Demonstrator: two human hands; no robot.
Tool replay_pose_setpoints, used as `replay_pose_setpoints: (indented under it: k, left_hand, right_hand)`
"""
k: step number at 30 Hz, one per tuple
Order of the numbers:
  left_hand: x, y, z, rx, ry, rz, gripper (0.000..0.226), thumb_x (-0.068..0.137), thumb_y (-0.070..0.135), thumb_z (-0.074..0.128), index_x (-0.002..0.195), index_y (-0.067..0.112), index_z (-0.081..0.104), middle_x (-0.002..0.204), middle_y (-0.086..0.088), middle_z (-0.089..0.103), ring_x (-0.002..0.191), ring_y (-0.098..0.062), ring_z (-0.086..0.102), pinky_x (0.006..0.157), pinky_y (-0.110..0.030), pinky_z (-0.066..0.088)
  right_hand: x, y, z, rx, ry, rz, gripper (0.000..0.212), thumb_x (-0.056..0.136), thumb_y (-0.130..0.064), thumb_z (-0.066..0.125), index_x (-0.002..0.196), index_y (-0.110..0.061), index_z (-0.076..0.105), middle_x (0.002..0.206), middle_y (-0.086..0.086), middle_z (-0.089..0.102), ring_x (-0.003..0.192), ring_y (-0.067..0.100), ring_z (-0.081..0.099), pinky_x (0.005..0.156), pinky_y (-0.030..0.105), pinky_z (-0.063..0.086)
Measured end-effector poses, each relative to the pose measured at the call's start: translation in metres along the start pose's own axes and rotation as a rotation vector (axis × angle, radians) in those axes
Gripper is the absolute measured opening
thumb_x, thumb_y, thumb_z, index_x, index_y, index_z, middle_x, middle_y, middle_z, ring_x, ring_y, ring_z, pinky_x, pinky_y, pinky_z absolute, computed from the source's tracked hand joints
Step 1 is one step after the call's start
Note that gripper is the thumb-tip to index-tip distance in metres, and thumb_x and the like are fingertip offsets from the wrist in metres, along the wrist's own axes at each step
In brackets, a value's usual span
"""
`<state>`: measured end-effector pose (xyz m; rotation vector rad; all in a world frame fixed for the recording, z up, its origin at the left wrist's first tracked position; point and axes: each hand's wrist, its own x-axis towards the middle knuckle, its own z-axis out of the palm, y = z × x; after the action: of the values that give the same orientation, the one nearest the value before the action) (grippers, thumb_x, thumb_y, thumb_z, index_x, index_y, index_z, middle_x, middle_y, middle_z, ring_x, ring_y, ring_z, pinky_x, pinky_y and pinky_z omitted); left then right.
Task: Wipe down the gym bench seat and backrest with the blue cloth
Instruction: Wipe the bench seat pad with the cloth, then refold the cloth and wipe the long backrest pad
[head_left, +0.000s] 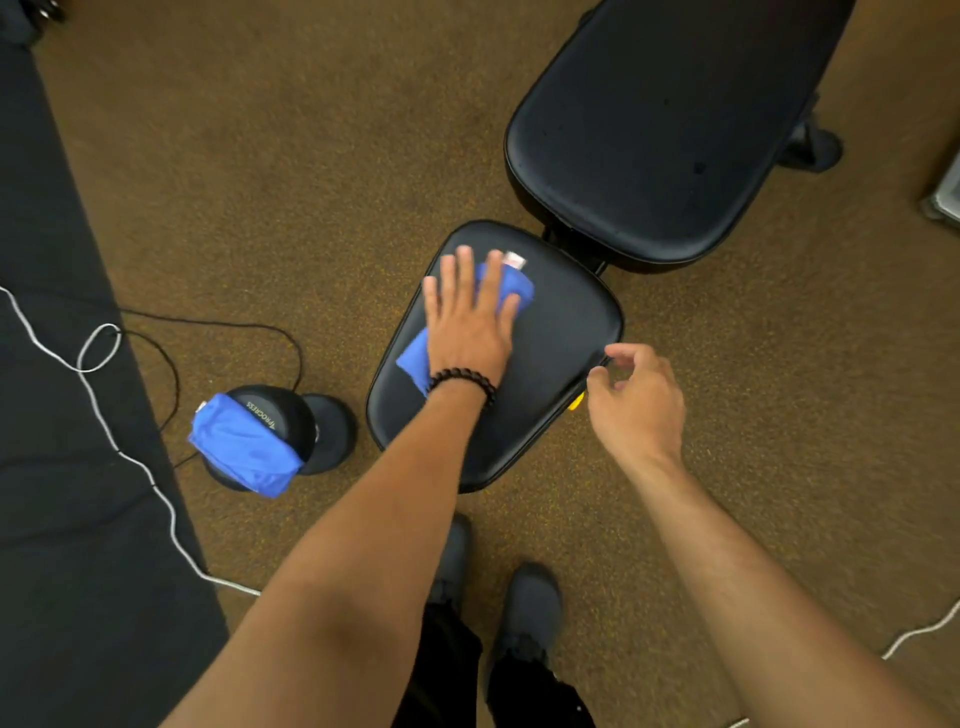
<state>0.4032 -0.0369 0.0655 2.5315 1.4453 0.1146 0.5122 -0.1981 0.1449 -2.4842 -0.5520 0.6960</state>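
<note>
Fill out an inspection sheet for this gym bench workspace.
Surface: black seat, no marks visible; speckled brown floor.
Job's things: blue cloth flat on seat; backrest bare.
Clutter: dumbbell on floor, second blue cloth draped over it.
Grips: left hand open, palm pressing cloth; right hand loosely curled at seat's right edge, holding nothing.
Cables: white cable and black cable loose on floor at left.
Surroundings: black mat at left; person's shoes below the seat.
</note>
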Motion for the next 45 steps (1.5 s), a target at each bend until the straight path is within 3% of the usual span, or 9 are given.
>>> replay_pose_setpoints:
  k: [7, 16, 21, 25, 28, 32, 36, 38, 45]
  left_hand:
    - [-0.05, -0.065, -0.027, -0.336, 0.071, -0.695, 0.053, 0.106, 0.052, 0.03, 0.156, 0.033, 0.036, 0.162, 0.001, 0.041, 0.144, -0.029, 0.044, 0.115, -0.05, 0.032]
    - [-0.231, -0.033, -0.038, -0.714, -0.056, -1.476, 0.05, 0.106, 0.041, 0.043, 0.128, 0.002, 0.062, 0.13, -0.03, 0.063, 0.122, -0.047, 0.059, 0.105, -0.049, 0.044]
    - [-0.227, 0.036, -0.091, -0.859, -0.09, -1.198, 0.042, 0.103, 0.044, 0.053, 0.133, 0.016, 0.062, 0.127, -0.008, 0.066, 0.119, -0.029, 0.059, 0.102, -0.041, 0.044]
    - [-0.186, 0.092, -0.123, -1.234, -0.161, -0.89, 0.032, 0.104, 0.036, 0.056, 0.135, 0.032, 0.064, 0.134, 0.017, 0.064, 0.128, -0.003, 0.056, 0.113, -0.032, 0.042]
    - [-0.148, 0.115, -0.127, -1.467, -0.293, -0.725, 0.035, 0.101, 0.008, 0.057, 0.128, 0.026, 0.07, 0.129, 0.006, 0.072, 0.124, -0.008, 0.064, 0.11, -0.034, 0.049]
    - [-0.101, 0.125, -0.119, -1.402, -0.502, -0.56, 0.07, 0.085, -0.004, 0.074, 0.144, 0.026, 0.051, 0.133, 0.003, 0.063, 0.11, -0.013, 0.066, 0.086, -0.023, 0.055]
    - [-0.065, 0.132, -0.089, -1.148, -0.754, -0.357, 0.066, 0.068, 0.027, 0.091, 0.125, 0.016, 0.061, 0.116, -0.006, 0.074, 0.106, -0.022, 0.073, 0.091, -0.04, 0.061]
    - [-0.046, 0.136, -0.08, -1.016, -0.781, -0.27, 0.054, 0.064, 0.042, 0.089, 0.108, 0.018, 0.069, 0.105, -0.004, 0.077, 0.098, -0.022, 0.074, 0.088, -0.044, 0.062]
    - [0.04, 0.134, -0.061, -1.11, -0.653, -0.356, 0.034, 0.074, 0.022, 0.092, 0.101, 0.014, 0.071, 0.1, -0.002, 0.077, 0.089, -0.013, 0.07, 0.083, -0.032, 0.06]
  right_hand:
    - [-0.007, -0.007, -0.002, 0.012, -0.085, -0.028, 0.032, 0.096, -0.034, 0.064, 0.127, -0.029, 0.061, 0.129, -0.003, 0.06, 0.109, 0.02, 0.064, 0.088, 0.03, 0.042]
    - [-0.03, -0.013, -0.019, -0.047, -0.224, -0.085, 0.029, 0.096, -0.032, 0.063, 0.125, -0.03, 0.063, 0.124, -0.004, 0.062, 0.107, 0.018, 0.064, 0.084, 0.027, 0.04]
    - [-0.038, -0.016, -0.035, -0.083, -0.365, -0.066, 0.026, 0.093, -0.041, 0.067, 0.117, -0.031, 0.066, 0.113, -0.01, 0.069, 0.107, 0.016, 0.067, 0.084, 0.028, 0.044]
    - [-0.045, -0.027, -0.061, 0.14, -0.526, 0.077, 0.064, 0.076, -0.074, 0.072, 0.123, -0.033, 0.057, 0.108, -0.014, 0.07, 0.107, 0.009, 0.065, 0.094, 0.031, 0.05]
    - [-0.034, -0.019, -0.076, 0.363, -0.469, 0.17, 0.05, 0.079, -0.056, 0.082, 0.115, -0.026, 0.065, 0.111, -0.007, 0.073, 0.102, 0.009, 0.069, 0.083, 0.029, 0.055]
    - [0.005, -0.006, -0.099, 0.445, -0.267, 0.201, 0.02, 0.088, -0.025, 0.08, 0.106, -0.02, 0.071, 0.101, -0.001, 0.075, 0.094, 0.016, 0.071, 0.07, 0.029, 0.05]
    - [0.044, -0.004, -0.11, 0.531, -0.262, 0.23, 0.019, 0.09, -0.028, 0.079, 0.098, -0.017, 0.066, 0.095, 0.004, 0.075, 0.08, 0.015, 0.069, 0.069, 0.033, 0.056]
    - [0.063, -0.003, -0.111, 0.522, -0.274, 0.256, 0.02, 0.09, -0.031, 0.079, 0.096, -0.018, 0.064, 0.094, 0.005, 0.074, 0.08, 0.017, 0.07, 0.074, 0.038, 0.059]
    - [0.138, -0.019, -0.133, 0.489, -0.364, 0.211, 0.027, 0.086, -0.029, 0.085, 0.089, -0.016, 0.061, 0.083, -0.003, 0.069, 0.075, 0.011, 0.064, 0.062, 0.024, 0.053]
